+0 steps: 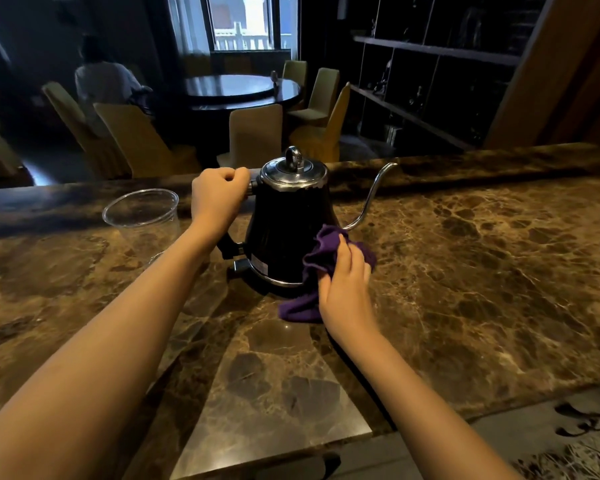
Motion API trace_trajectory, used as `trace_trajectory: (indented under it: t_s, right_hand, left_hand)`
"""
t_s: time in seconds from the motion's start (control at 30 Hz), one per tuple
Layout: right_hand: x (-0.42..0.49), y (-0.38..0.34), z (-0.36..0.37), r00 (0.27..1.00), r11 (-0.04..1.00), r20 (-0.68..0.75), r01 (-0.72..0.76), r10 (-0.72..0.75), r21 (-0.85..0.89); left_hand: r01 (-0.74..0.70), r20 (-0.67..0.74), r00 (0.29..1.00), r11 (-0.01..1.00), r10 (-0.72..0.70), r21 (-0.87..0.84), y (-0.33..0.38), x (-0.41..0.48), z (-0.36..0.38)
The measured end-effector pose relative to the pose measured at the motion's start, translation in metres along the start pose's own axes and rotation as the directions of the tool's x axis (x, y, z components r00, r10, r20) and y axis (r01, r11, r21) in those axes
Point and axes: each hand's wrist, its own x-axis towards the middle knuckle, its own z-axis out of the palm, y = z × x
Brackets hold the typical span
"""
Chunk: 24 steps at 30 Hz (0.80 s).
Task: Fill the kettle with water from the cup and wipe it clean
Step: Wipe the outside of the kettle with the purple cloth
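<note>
Clear cup (142, 221) upright on marble counter (465, 271), looks empty. Left hand (219, 199) fisted round handle of kettle (288, 233): black body, shiny lid, thin curved spout, mid-counter. Right hand (343, 289) presses purple cloth (321, 271) against kettle's lower side.

No text, brand, number or sign can be read anywhere in the head view. The only candidate is a small pale label (260, 264) low on the black body of the kettle (284, 230), near its base on the side facing the camera; whatever is printed on it is too small and blurred to make out.
</note>
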Motion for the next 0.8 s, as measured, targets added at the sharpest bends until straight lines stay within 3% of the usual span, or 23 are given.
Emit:
trace_trajectory:
  t_s: [0.13, 0.27, 0.37, 0.47, 0.53, 0.6, 0.8]
  right_hand:
    - [-0.016, 0.001, 0.004, 0.996, 0.991, 0.071, -0.043, 0.053, -0.129]
    - [-0.033, -0.003, -0.009, 0.973, 0.965, 0.191, 0.171, -0.133, -0.200]
    - [-0.035, 0.012, -0.026, 0.968, 0.984, 0.180, 0.169, -0.176, 0.052]
    - [-0.016, 0.031, -0.057, 0.999, 0.932, 0.006, -0.046, 0.047, 0.359]
    - [0.008, 0.047, -0.077, 0.972, 0.836, -0.025, -0.189, 0.235, 0.516]
    - [0.035, 0.062, -0.091, 0.948, 0.747, -0.001, -0.249, 0.317, 0.617]
    - [0.099, 0.069, -0.090, 0.961, 0.567, 0.191, -0.274, 0.202, 0.777]
  left_hand:
    - [0.016, 0.012, 1.000, 1.000, -0.016, -0.001, 0.000, 0.005, 0.003]
    - [0.003, 0.019, 1.000, 1.000, -0.003, 0.009, -0.001, 0.011, 0.004]
    - [-0.032, 0.024, 0.999, 0.998, 0.031, 0.052, -0.001, 0.010, 0.005]
    - [-0.105, -0.005, 0.994, 0.977, 0.108, 0.186, -0.002, 0.005, 0.004]
    - [-0.195, -0.064, 0.973, 0.934, 0.223, 0.301, -0.004, -0.001, 0.003]
    - [-0.279, -0.120, 0.935, 0.902, 0.334, 0.330, 0.003, -0.012, 0.002]
    - [-0.364, 0.041, 0.930, 0.896, 0.366, 0.256, 0.025, -0.034, 0.020]
